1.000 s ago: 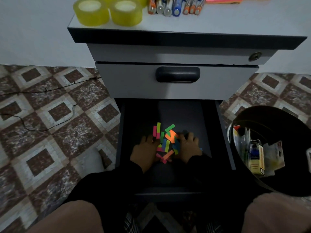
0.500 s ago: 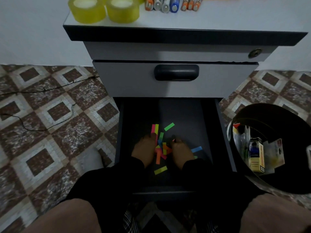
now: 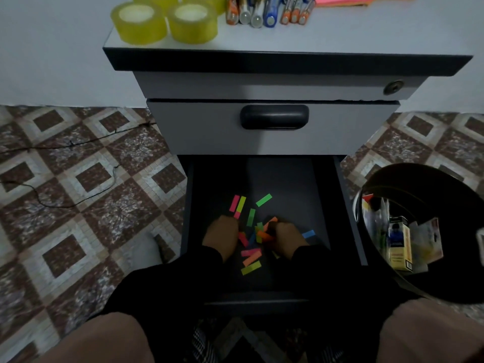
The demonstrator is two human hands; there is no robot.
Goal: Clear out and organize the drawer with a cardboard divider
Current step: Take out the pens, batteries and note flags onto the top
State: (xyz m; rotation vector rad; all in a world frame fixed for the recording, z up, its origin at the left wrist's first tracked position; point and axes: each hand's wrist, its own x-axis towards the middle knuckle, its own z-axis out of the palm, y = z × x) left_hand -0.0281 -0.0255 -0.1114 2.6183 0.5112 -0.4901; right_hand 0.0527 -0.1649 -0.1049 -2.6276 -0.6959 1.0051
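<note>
The bottom drawer (image 3: pixel 348 231) of a grey cabinet is pulled out, dark inside. Several small coloured paper strips (image 3: pixel 252 255) lie scattered on its floor in pink, green, orange, yellow and blue. My left hand (image 3: pixel 222 237) rests knuckles-up on the drawer floor at the left of the heap, fingers curled under. My right hand (image 3: pixel 286 238) is at the right of the heap with its fingers curled around a few orange and green strips. A green strip (image 3: pixel 264 200) and a blue strip (image 3: pixel 308 234) lie apart from the heap. No cardboard divider is in view.
A black bin (image 3: pixel 429 231) with packets and boxes stands right of the drawer. On the cabinet top (image 3: pixel 288 40) are yellow tape rolls (image 3: pixel 167 22), batteries and pens (image 3: pixel 269 10) and pink paper (image 3: pixel 343 0). A thin cable (image 3: pixel 65 145) runs across the tiled floor at left.
Both hands drew together and toward me, raking the strips into a tighter heap. Their fingers went from spread flat to curled. A few strips were left behind further back and at right.
</note>
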